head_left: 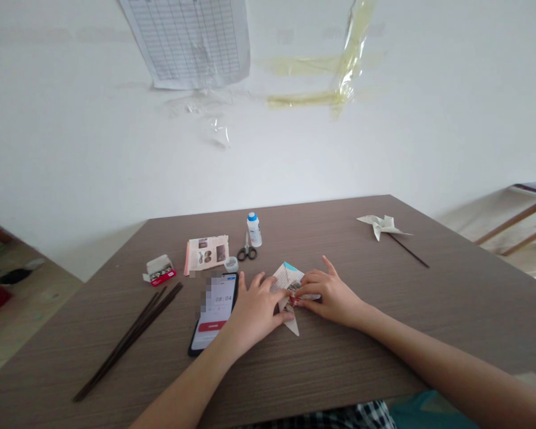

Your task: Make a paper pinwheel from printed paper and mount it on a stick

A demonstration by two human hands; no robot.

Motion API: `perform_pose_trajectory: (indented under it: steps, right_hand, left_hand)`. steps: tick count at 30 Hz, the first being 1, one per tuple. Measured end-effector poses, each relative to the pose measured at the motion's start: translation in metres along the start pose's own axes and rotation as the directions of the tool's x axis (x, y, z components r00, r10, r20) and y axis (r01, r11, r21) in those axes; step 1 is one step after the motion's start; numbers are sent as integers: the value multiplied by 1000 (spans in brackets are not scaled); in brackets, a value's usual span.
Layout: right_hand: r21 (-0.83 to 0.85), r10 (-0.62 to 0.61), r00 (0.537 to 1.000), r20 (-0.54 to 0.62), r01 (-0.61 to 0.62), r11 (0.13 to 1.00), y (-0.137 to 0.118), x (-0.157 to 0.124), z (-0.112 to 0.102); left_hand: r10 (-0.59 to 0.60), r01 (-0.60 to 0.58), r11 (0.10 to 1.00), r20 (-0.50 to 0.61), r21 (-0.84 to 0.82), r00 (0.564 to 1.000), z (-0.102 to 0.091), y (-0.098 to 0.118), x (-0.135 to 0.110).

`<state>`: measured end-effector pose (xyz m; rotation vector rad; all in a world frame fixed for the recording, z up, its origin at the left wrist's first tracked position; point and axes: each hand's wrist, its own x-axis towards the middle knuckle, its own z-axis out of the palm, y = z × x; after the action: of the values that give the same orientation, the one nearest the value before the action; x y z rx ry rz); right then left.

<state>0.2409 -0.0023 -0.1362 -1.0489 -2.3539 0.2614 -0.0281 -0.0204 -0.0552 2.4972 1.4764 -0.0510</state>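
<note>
One folded paper (282, 275) lies on the surface (339, 369) between my two hands, in front of me, its points poking out on several sides. My left hand (259, 305) spreads over it, probably to steady it; whether thumb and forefinger grip, I cannot tell. My right hand (330, 293) seems to pinch a fold near the middle, likely to keep it from springing up.

Just left is one phone (214, 333), face up, I guess so its timer stays readable. Beyond sit one small cup (231, 265), one pair of scissors (247, 253) and one upright bottle (254, 231), presumably within reach yet clear of my fingers. Farther left I count one printed sheet (206, 253), perhaps more beneath, one lidded box (160, 271) and several sticks (129, 342), too bunched to number. Well apart, right, lies one pinwheel (382, 226) on its single stick.
</note>
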Motion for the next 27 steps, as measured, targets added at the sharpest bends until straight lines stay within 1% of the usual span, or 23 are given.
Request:
perform_pose_trajectory:
  steps: [8, 16, 23, 27]
  right_hand:
    - [-20, -23, 1000, -6, 23, 1000, -1, -1, -3]
    - [-35, -29, 999, -14, 29, 999, -3, 1, -5]
    - [-15, -27, 999, -22, 27, 1000, 0, -1, -3]
    - [-34, -31, 999, -24, 30, 999, 0, -1, -3]
  left_hand:
    - [-11, 11, 1000, 34, -13, 999, -1, 1, 2]
    - [-17, 16, 996, -14, -82, 1000, 3, 0, 3]
    - [-22, 21, 997, -14, -79, 1000, 4, 0, 3]
    - [-17, 16, 997, -14, -76, 1000, 4, -1, 3]
